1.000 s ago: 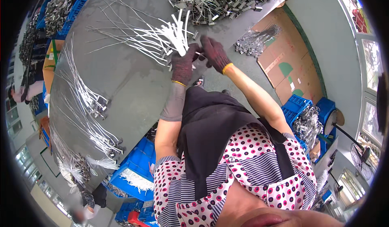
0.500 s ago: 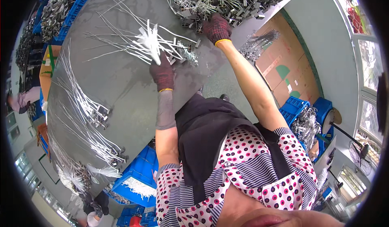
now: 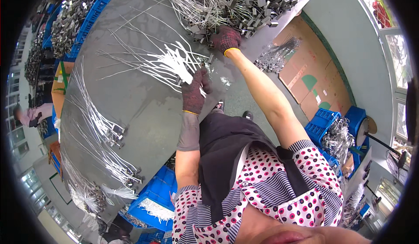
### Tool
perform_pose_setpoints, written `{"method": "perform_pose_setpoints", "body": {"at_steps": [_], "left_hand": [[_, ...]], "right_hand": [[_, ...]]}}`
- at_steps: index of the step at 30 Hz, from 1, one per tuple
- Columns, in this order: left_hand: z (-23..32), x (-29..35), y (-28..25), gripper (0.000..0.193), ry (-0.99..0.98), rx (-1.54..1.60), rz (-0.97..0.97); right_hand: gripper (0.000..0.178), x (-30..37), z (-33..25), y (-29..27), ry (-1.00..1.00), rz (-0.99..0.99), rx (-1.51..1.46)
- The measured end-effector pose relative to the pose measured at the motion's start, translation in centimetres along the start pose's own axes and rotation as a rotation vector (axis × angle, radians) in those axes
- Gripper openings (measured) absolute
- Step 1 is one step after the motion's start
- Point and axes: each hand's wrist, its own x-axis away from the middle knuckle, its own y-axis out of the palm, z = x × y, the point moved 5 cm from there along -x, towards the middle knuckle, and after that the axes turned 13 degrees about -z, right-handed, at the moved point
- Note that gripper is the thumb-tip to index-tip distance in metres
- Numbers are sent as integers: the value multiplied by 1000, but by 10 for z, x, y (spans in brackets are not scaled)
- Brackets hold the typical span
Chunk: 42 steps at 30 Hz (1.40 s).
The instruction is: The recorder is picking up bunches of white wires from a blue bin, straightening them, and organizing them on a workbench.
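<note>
Left hand [image 3: 195,92], gloved: closing around a bunch of white tubes [image 3: 185,75], holding it over the worktop [image 3: 144,91]. Right hand [image 3: 226,39], gloved: reaching into the near edge of a heap of grey blocks with wires [image 3: 266,6]; whether it is gripping anything, cannot tell. Blue crate [image 3: 146,221]: standing beside the worktop, containing white pieces.

The grey table [image 3: 148,128] holds a big heap of wires with blocks [image 3: 244,6], some white wires [image 3: 169,61] in the middle, and what look like three wire bunches [image 3: 100,122] at left.
</note>
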Motion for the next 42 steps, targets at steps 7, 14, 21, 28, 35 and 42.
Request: {"method": "perform_pose_setpoints", "body": {"at_steps": [7,14,21,28,35,42], "left_hand": [[-41,15,12,35,-124,452,-152],[-58,-22,71,42,-221,203,-237],[-97,-59,105,36,-168,439,-293],[-78,-55,93,28,-84,491,-171],[-34,-43,70,39,216,411,-71],[-44,-12,50,35,156,282,-40]], "right_hand": [[38,55,45,-18,-159,48,-443],[26,197,106,-35,-215,-323,-783],[30,344,273,44,177,-397,-918],[26,446,391,72,493,-294,-826],[26,480,513,119,535,-375,-969],[31,413,390,33,547,-254,-585]]}}
